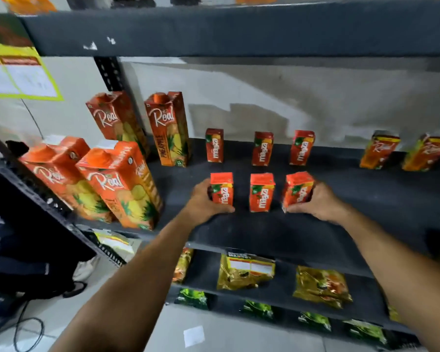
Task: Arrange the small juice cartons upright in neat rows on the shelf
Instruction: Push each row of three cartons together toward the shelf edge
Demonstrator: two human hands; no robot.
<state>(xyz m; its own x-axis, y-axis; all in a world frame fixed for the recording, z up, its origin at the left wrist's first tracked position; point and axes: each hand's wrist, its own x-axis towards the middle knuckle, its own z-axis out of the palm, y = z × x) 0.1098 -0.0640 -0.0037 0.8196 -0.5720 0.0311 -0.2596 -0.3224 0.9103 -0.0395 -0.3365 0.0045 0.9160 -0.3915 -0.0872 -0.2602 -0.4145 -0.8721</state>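
On the shelf, six small cartons stand in two rows of three: back row, front row before it. Four tall cartons stand to their left, two more small cartons well apart at back right. Packets lie on the shelf below.

Small red-orange Maaza juice cartons, upright on the dark shelf: six, in two rows of three.
Tall orange Real pineapple juice cartons: four.
Small orange Real juice cartons, far right: two.
Golden foil snack packets, lower shelf: two fully seen.
Hands: two.
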